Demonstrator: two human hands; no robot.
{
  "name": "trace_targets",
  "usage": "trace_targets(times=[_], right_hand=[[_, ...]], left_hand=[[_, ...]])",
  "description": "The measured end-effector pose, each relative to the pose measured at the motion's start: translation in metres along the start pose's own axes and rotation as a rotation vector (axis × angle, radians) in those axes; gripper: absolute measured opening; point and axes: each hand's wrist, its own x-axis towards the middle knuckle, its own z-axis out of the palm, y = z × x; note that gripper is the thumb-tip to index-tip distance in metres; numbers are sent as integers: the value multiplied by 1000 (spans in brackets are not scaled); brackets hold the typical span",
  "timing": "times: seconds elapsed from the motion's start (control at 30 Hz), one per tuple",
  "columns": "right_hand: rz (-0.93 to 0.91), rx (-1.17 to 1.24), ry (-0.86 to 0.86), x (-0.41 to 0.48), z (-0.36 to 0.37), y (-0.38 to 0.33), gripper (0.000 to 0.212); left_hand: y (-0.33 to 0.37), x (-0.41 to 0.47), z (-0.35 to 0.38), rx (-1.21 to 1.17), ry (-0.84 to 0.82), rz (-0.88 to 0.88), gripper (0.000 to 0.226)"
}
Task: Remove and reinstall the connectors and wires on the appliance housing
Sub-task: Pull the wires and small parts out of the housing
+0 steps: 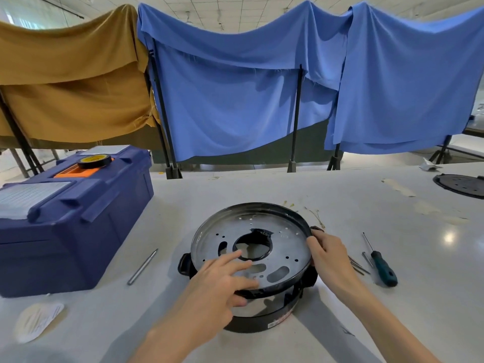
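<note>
The appliance housing (277,231), a round black and metal pot body with a perforated metal base plate facing up, lies upside down at the middle of the table. My left hand (222,281) lies on the near part of the plate with fingers spread and straight, the thumb under the rim. My right hand (327,250) grips the housing's right rim, fingers curled over the edge near a black side handle. A large round hole sits in the plate's middle. No wires or connectors show from here.
A blue toolbox (65,221) with a roll of black tape (94,159) on top stands at the left. A metal rod (142,267) lies beside it. A green-handled screwdriver (381,263) and loose screws (357,264) lie at the right. A black round cover (461,186) sits far right.
</note>
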Motion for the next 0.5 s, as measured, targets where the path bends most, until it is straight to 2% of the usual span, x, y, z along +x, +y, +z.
trace_targets(times=[0.3, 0.5], right_hand=[[20, -26, -47, 2, -4, 4, 35], [138, 155, -42, 6, -9, 4, 25]], left_hand=[[3, 3, 6, 50, -110, 41, 40], [16, 11, 18, 145, -157, 34, 42]])
